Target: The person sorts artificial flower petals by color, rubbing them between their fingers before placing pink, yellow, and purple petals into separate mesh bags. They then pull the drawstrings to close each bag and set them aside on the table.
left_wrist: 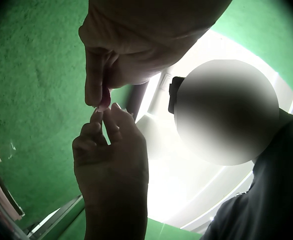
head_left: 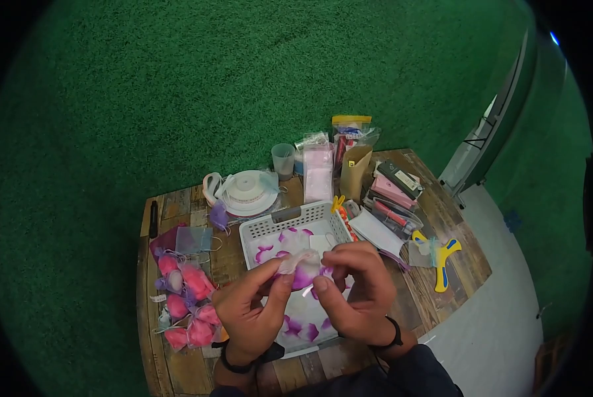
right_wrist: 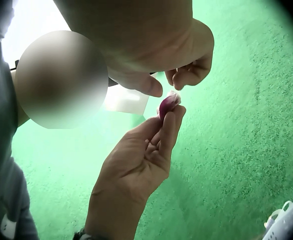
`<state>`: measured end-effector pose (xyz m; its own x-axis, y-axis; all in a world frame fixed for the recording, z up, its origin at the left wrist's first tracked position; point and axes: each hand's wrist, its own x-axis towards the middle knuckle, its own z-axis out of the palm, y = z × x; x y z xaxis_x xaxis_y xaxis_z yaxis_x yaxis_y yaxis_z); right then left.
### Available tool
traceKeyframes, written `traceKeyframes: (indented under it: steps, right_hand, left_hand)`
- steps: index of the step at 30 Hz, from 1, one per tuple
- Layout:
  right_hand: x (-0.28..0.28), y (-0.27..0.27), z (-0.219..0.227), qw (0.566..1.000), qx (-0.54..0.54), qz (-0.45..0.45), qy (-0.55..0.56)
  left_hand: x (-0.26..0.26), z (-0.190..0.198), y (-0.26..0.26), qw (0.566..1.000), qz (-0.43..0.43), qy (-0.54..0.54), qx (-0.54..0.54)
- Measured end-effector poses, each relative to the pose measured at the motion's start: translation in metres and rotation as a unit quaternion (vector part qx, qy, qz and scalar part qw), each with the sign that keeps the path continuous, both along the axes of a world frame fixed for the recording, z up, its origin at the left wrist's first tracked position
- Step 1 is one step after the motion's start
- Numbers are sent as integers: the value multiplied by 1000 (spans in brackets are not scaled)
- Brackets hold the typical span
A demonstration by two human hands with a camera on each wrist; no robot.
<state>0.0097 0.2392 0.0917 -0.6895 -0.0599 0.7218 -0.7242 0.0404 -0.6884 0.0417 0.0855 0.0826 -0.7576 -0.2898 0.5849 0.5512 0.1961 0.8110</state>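
Observation:
In the head view, a white-and-purple petal-like piece of thin fabric is held up over a white basket. My left hand pinches it between thumb and fingers. Close against its other side is my right hand, its thumb and forefinger apart from each other. A purple and pale end of the fabric stands out of the left fingertips in the right wrist view, just below the right ones. Loose white-and-purple petals lie in the basket beneath both hands.
Pink-filled sheer pouches lie in a heap at the left. Behind the basket stand a white ribbon reel, a plastic cup and packets. Stacked packages and a yellow-and-blue tool are at the right.

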Motion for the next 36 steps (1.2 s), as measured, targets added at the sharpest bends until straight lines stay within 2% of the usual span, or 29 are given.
traceKeyframes:
  steps: [1,3,4,5,7,8,10,11,13,14,16,17,19,23,25,29,31,32,34,36]
  right_hand:
    - [-3,1,1,1000,-2,-2,-1]
    - [-9,6,3,993,-34,61,-92]
    - [-10,12,6,991,-6,81,-106]
    - [-14,17,6,991,-7,79,-108]
    - [-21,25,3,986,27,141,-80]
    - [-21,28,5,986,25,142,-81]
    - [-20,34,10,981,58,135,-127]
    - [-21,35,9,981,57,136,-127]
    - [-24,38,8,989,75,103,-68]
    - [-26,39,7,989,74,104,-69]
    - [-28,41,4,992,95,75,-20]
    - [-30,42,2,992,96,79,-25]
    - [-38,43,0,983,151,48,91]
    - [-42,46,-7,985,146,52,74]
    - [-42,49,-10,987,126,85,-44]
    - [-50,51,-22,987,69,102,-100]
    - [-51,54,-20,987,84,101,-94]
    - [-54,57,-19,986,85,108,-98]
    - [-59,63,-17,984,144,107,-3]
    - [-58,63,-16,983,156,92,9]
  left_hand:
    - [-1,0,1,1000,-13,19,-9]
    - [0,4,0,999,-36,-2,-37]
    - [0,5,0,996,-57,-22,-64]
    - [-1,6,1,996,-59,-24,-65]
    - [-2,6,3,992,-110,-46,-31]
    - [-2,8,3,992,-109,-48,-31]
    - [-2,13,6,972,-187,-123,68]
    - [-3,12,6,972,-187,-124,67]
    - [-7,10,4,948,-246,-165,118]
    - [-9,10,4,948,-246,-166,118]
    - [-12,9,6,925,-312,-175,133]
    - [-13,8,8,925,-308,-178,137]
    - [-17,7,12,920,-314,-184,144]
    - [-25,-5,11,919,-305,-219,122]
    - [-27,-9,12,923,-294,-235,79]
    - [-33,-8,15,910,-315,-257,85]
    - [-36,-7,15,847,-404,-315,139]
    - [-37,-11,16,849,-398,-317,145]
    - [-41,-23,20,763,-486,-285,316]
    - [-38,-20,30,753,-471,-286,359]
